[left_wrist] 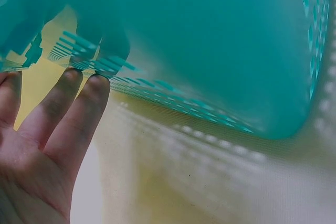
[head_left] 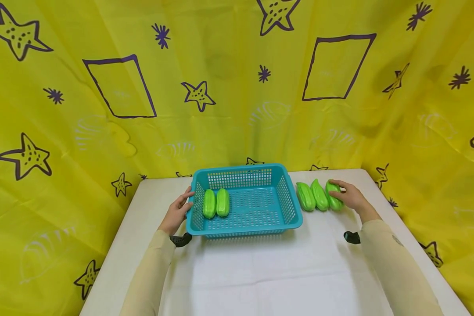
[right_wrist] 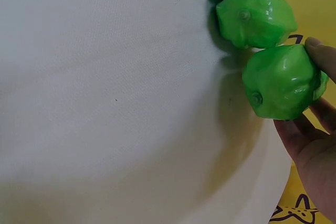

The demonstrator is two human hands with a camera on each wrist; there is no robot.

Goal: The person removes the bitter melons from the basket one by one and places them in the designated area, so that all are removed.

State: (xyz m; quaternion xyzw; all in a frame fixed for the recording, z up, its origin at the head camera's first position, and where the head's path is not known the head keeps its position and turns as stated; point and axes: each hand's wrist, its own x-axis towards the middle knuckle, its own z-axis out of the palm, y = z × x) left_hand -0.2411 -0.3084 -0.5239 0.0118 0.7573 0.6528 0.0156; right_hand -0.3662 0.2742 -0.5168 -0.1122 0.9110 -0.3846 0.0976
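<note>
A teal plastic basket [head_left: 241, 231] stands on the table with two glossy green ridged gourds [head_left: 223, 202] lying side by side in its left part. My left hand [head_left: 176, 213] is at the basket's left side; in the left wrist view, extended fingertips [left_wrist: 97, 80] touch the perforated wall. To the right of the basket, three more such gourds lie in a row. My right hand [head_left: 349, 195] holds the rightmost green gourd [right_wrist: 281, 82] between thumb and fingers. Beside it is the middle gourd [right_wrist: 254, 17]. Whether the held gourd is off the table, I cannot tell.
The white-covered table [head_left: 253, 272] extends in front of the basket. Yellow patterned curtain [head_left: 237, 131] closes in the back and both sides. A dark strap piece [head_left: 352, 237] sticks out at the right wrist, another [head_left: 181, 239] at the left wrist.
</note>
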